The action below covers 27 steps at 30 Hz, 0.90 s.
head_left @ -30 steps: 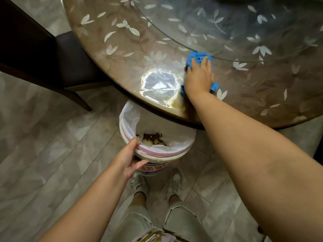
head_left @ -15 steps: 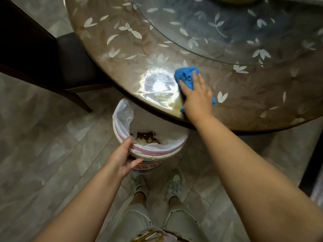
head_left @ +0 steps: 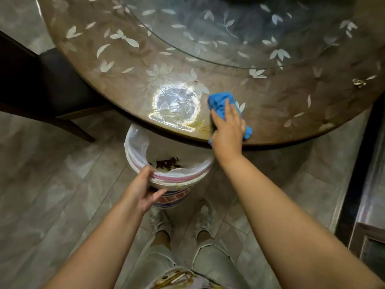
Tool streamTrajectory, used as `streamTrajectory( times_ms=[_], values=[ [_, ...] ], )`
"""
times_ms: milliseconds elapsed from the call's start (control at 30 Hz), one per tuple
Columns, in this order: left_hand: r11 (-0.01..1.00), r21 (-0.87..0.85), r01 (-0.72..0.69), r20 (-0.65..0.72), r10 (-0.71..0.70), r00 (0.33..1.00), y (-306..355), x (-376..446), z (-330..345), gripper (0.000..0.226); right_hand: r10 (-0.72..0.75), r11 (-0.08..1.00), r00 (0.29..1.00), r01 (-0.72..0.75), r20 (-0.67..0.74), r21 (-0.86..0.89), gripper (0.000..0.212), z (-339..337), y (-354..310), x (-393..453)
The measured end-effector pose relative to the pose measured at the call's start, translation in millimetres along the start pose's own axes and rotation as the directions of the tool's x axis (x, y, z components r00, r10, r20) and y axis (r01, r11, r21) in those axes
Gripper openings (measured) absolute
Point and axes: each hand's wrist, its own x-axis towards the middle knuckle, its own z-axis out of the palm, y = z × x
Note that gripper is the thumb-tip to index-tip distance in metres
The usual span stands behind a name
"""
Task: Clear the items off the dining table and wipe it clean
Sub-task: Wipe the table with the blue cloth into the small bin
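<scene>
The round dining table [head_left: 129,65] has a leaf-patterned clear cover and a glass turntable [head_left: 239,28] in its middle. My right hand [head_left: 228,130] presses a blue cloth [head_left: 220,102] flat on the table at its near edge. Just below that edge stands a white bin [head_left: 179,180] lined with a plastic bag, with brown food scraps [head_left: 167,163] inside. My left hand [head_left: 143,188] grips the bin's near rim. A small scrap [head_left: 358,82] lies on the table at the far right.
A dark chair [head_left: 48,86] stands at the left, tucked against the table. A dark cabinet [head_left: 366,205] runs along the right side. My feet [head_left: 181,220] are on the grey tiled floor behind the bin.
My right hand has drawn the blue cloth from near the turntable toward the table's near edge above the bin. My left hand has closed more firmly on the bin's rim.
</scene>
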Motion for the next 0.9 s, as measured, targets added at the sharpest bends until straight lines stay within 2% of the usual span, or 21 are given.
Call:
streamTrajectory(
  times_ms=[100,167,267,367,467,533,567,633,700,767,800,833,867,900],
  values=[
    [0.999,0.035,0.011,-0.001,-0.011,1.000,-4,2,3,0.007,-0.261,0.965,0.955,0.261,0.139,0.017,0.070,9,-2,-23],
    [0.999,0.041,0.013,-0.009,-0.012,1.000,-5,3,5,0.006,-0.301,0.952,0.939,0.305,0.164,0.001,0.071,-1,20,-23],
    [0.999,0.029,0.024,-0.006,-0.023,1.000,-7,2,10,0.005,-0.121,0.990,0.990,0.126,0.074,-0.065,0.068,-33,80,-9],
    [0.999,0.046,0.016,-0.015,-0.016,1.000,-10,-2,18,0.005,0.082,0.990,0.997,-0.083,-0.015,-0.115,0.064,-66,143,17],
    [0.999,0.032,0.011,-0.023,-0.011,1.000,-14,-6,23,0.004,0.361,0.928,0.928,-0.367,-0.089,-0.066,0.052,-77,154,40],
    [1.000,0.018,0.007,-0.022,-0.006,1.000,-17,-8,25,0.004,0.454,0.888,0.884,-0.460,-0.110,-0.030,0.051,-68,132,46],
    [1.000,0.018,0.006,-0.019,-0.006,1.000,-19,-8,25,0.004,0.453,0.888,0.884,-0.458,-0.114,-0.029,0.053,-60,116,45],
    [1.000,0.027,0.005,-0.004,-0.005,1.000,-20,-7,26,0.004,0.378,0.922,0.919,-0.384,-0.110,-0.043,0.058,-42,80,36],
    [0.999,0.031,0.012,0.003,-0.012,1.000,-19,-6,25,0.003,0.253,0.967,0.966,-0.255,-0.051,-0.030,0.063,-24,41,22],
    [0.999,0.041,0.027,0.003,-0.027,1.000,-17,-5,23,0.004,0.022,1.000,0.998,-0.022,0.058,0.005,0.066,-11,3,9],
    [0.998,0.042,0.036,0.003,-0.036,0.999,-16,-4,21,0.004,-0.140,0.990,0.980,0.139,0.139,0.023,0.064,-6,-12,3],
    [0.998,0.041,0.042,0.006,-0.042,0.999,-14,-4,20,0.005,-0.299,0.953,0.929,0.301,0.217,0.026,0.060,-4,-23,2],
    [0.998,0.046,0.047,0.009,-0.048,0.999,-15,-5,19,0.006,-0.398,0.911,0.877,0.412,0.270,0.007,0.058,-5,-23,3],
    [0.998,0.045,0.048,0.016,-0.049,0.999,-12,-4,18,0.006,-0.421,0.895,0.867,0.445,0.267,-0.034,0.058,-7,-21,11]
  ],
)
